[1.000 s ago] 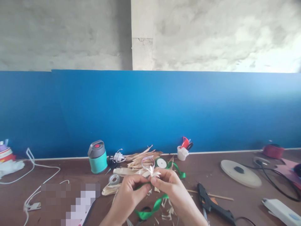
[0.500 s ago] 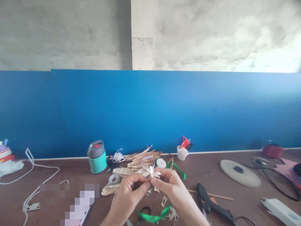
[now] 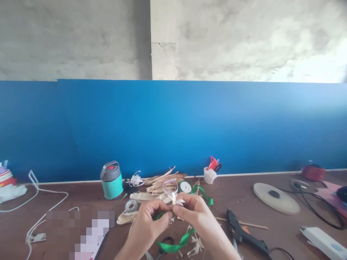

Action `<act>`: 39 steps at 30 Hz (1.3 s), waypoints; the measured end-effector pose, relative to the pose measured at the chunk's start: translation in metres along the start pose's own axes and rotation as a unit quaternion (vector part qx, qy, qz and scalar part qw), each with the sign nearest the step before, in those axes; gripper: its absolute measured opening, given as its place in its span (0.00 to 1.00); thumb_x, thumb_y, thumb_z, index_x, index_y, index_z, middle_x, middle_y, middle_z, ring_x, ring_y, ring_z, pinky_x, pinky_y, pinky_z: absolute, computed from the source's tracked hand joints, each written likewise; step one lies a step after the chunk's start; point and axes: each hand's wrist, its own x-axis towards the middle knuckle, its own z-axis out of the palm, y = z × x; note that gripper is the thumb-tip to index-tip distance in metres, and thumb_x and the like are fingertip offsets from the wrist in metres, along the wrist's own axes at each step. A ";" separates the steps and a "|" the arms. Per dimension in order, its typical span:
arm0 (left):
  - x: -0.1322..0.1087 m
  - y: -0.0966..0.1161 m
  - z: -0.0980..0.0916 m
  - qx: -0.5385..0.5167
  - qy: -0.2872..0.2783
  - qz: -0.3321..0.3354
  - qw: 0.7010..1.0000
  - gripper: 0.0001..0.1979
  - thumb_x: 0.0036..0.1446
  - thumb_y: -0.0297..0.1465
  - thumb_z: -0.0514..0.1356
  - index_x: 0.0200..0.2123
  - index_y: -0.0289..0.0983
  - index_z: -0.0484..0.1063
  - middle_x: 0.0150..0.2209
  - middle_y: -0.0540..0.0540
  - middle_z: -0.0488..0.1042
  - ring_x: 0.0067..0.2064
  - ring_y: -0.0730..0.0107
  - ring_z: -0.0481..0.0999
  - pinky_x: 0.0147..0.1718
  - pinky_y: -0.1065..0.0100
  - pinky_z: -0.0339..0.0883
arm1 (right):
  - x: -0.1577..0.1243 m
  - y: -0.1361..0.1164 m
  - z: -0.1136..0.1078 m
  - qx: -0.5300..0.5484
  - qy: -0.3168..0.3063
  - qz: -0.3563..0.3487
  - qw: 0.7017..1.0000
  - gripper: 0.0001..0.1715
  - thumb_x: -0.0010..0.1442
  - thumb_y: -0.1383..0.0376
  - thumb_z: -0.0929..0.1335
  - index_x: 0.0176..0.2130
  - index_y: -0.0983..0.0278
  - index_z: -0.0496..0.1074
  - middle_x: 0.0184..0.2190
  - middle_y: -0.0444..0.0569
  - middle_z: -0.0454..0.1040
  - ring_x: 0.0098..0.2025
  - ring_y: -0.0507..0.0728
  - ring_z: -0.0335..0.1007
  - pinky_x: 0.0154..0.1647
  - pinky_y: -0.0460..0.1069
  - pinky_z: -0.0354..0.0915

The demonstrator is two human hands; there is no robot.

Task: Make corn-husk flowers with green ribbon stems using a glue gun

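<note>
A small pale flower (image 3: 174, 198) with pointed petals, seemingly made of dried husk, is held up over the table between both hands. My right hand (image 3: 193, 213) pinches it below the petals with thumb and index finger. Close beside it, the thumb and bent index finger of my left hand (image 3: 150, 220) come together on green ribbon at the flower's base. Part of that ribbon shows in the gap between those fingers; the stem is mostly hidden. More green ribbon (image 3: 175, 248) curls below the hands, by dark-handled scissors (image 3: 165, 245) and pale husk scraps (image 3: 197, 245).
Dried husks (image 3: 162, 184), a ribbon spool (image 3: 185, 187) and a tape roll (image 3: 131, 206) lie behind the hands. A teal flask (image 3: 112, 186) stands left. To the right are a glue gun (image 3: 244, 234), a thin stick (image 3: 253, 225), a white cup (image 3: 209, 176) and a round lid (image 3: 276, 198).
My left thumb has drawn slightly down and left from the flower's base, and more green ribbon shows between its fingers. The curled ribbon below has shifted a little.
</note>
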 end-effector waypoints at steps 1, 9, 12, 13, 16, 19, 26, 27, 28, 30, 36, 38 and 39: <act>0.000 0.001 0.000 0.012 0.003 0.005 1.000 0.06 0.49 0.31 0.59 0.23 0.36 0.73 0.21 0.50 0.71 0.25 0.71 0.66 0.25 0.73 0.60 | 0.000 0.001 0.001 -0.004 0.009 -0.002 1.000 0.20 0.44 0.54 0.74 0.20 0.65 0.66 0.18 0.39 0.59 0.22 0.48 0.51 0.23 0.45 0.46; -0.008 0.005 0.006 0.126 0.066 0.125 0.982 0.08 0.53 0.27 0.56 0.23 0.39 0.71 0.24 0.49 0.75 0.29 0.67 0.72 0.32 0.70 0.63 | 0.001 0.004 0.006 -0.014 0.038 -0.019 0.999 0.22 0.45 0.53 0.73 0.21 0.65 0.64 0.17 0.39 0.60 0.21 0.48 0.51 0.22 0.45 0.47; -0.010 0.008 0.006 0.138 0.062 0.132 0.980 0.08 0.53 0.26 0.56 0.24 0.39 0.71 0.25 0.49 0.74 0.29 0.67 0.72 0.32 0.70 0.63 | 0.001 0.005 0.004 -0.020 0.033 -0.019 0.999 0.22 0.45 0.52 0.73 0.21 0.64 0.63 0.17 0.39 0.60 0.21 0.48 0.51 0.22 0.45 0.47; -0.010 0.009 0.006 0.139 0.064 0.128 0.980 0.08 0.53 0.27 0.56 0.24 0.39 0.71 0.25 0.49 0.74 0.29 0.67 0.72 0.32 0.70 0.63 | 0.001 0.005 0.004 -0.023 0.032 -0.019 0.999 0.22 0.45 0.52 0.73 0.21 0.65 0.63 0.17 0.39 0.60 0.21 0.48 0.51 0.22 0.45 0.47; -0.009 0.010 0.003 0.112 0.057 0.105 0.986 0.07 0.52 0.29 0.56 0.23 0.38 0.71 0.24 0.48 0.74 0.28 0.66 0.71 0.32 0.68 0.64 | 0.000 0.004 0.004 -0.023 0.022 -0.019 0.999 0.22 0.45 0.52 0.73 0.21 0.65 0.64 0.18 0.39 0.59 0.21 0.48 0.50 0.22 0.45 0.46; -0.006 0.008 0.000 0.063 0.033 0.073 0.995 0.08 0.51 0.31 0.57 0.23 0.37 0.72 0.23 0.47 0.74 0.28 0.66 0.71 0.30 0.69 0.64 | -0.001 0.001 0.005 0.005 0.005 -0.004 1.000 0.21 0.45 0.53 0.73 0.21 0.65 0.65 0.18 0.39 0.59 0.22 0.48 0.49 0.23 0.45 0.45; -0.004 0.007 -0.003 0.057 0.027 0.045 0.997 0.06 0.50 0.30 0.58 0.23 0.36 0.72 0.23 0.49 0.73 0.28 0.67 0.71 0.29 0.71 0.63 | 0.000 0.002 0.004 0.028 0.004 0.010 1.000 0.22 0.42 0.54 0.75 0.19 0.65 0.64 0.16 0.39 0.60 0.21 0.48 0.49 0.23 0.45 0.44; -0.004 0.008 -0.003 0.055 0.027 0.041 0.997 0.05 0.49 0.29 0.58 0.24 0.37 0.73 0.23 0.49 0.73 0.29 0.67 0.71 0.29 0.71 0.63 | 0.001 0.003 0.003 0.026 0.003 0.009 1.000 0.22 0.42 0.54 0.75 0.19 0.65 0.64 0.16 0.39 0.61 0.21 0.48 0.50 0.23 0.45 0.44; -0.005 0.009 -0.003 0.050 0.025 0.034 0.998 0.05 0.49 0.29 0.58 0.24 0.37 0.73 0.24 0.49 0.74 0.29 0.67 0.71 0.29 0.71 0.63 | 0.002 0.005 0.002 0.025 0.003 0.009 1.000 0.22 0.42 0.53 0.75 0.20 0.65 0.64 0.16 0.39 0.61 0.21 0.48 0.51 0.23 0.45 0.45; -0.006 0.010 -0.002 0.032 0.013 0.018 0.999 0.04 0.49 0.28 0.59 0.24 0.37 0.73 0.24 0.49 0.74 0.28 0.68 0.71 0.27 0.72 0.63 | 0.003 0.007 0.000 0.022 0.002 0.014 1.000 0.23 0.42 0.53 0.75 0.20 0.65 0.63 0.16 0.40 0.62 0.20 0.47 0.51 0.23 0.45 0.45; -0.006 0.011 -0.001 0.033 0.001 0.012 0.999 0.07 0.49 0.33 0.60 0.23 0.36 0.72 0.22 0.49 0.71 0.25 0.69 0.68 0.24 0.72 0.61 | 0.003 0.008 0.001 0.029 0.011 0.018 0.999 0.22 0.41 0.55 0.76 0.20 0.66 0.64 0.17 0.39 0.62 0.20 0.47 0.51 0.22 0.44 0.45; -0.006 0.012 -0.002 0.043 0.002 0.013 0.999 0.07 0.50 0.32 0.59 0.23 0.36 0.72 0.21 0.49 0.71 0.25 0.69 0.68 0.24 0.72 0.60 | 0.003 0.008 0.002 0.028 0.021 0.016 0.999 0.22 0.41 0.55 0.76 0.20 0.66 0.64 0.16 0.39 0.62 0.20 0.47 0.51 0.22 0.44 0.45; -0.006 0.013 -0.002 0.046 0.002 0.013 0.999 0.07 0.50 0.31 0.59 0.22 0.36 0.72 0.21 0.49 0.71 0.25 0.69 0.68 0.25 0.72 0.60 | 0.003 0.009 0.003 0.026 0.027 0.014 0.999 0.22 0.40 0.55 0.76 0.20 0.66 0.65 0.16 0.39 0.62 0.20 0.47 0.51 0.22 0.44 0.45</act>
